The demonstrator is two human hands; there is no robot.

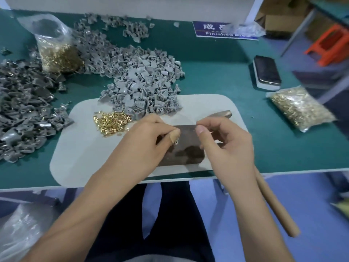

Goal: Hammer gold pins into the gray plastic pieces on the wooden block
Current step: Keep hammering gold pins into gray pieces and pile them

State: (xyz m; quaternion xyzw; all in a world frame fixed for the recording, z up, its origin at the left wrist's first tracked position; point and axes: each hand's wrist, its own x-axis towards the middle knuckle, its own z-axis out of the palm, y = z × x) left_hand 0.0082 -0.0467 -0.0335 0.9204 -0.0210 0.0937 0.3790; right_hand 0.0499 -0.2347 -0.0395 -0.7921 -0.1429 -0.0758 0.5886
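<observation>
While your left hand (151,135) pinches a gray plastic piece (176,142) over the wooden block (186,146), your right hand (224,138) grips the hammer (272,201), apparently pinching a pin for seating.

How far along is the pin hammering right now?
Done, apparently: a darker pile of pieces on the left shows gold glints, likely pinned already. In hand: the left hand holds a small gray piece at the wooden block; the right hand pinches something tiny, while the hammer lies under it. Left: a large gray pile and loose gold pins.
</observation>
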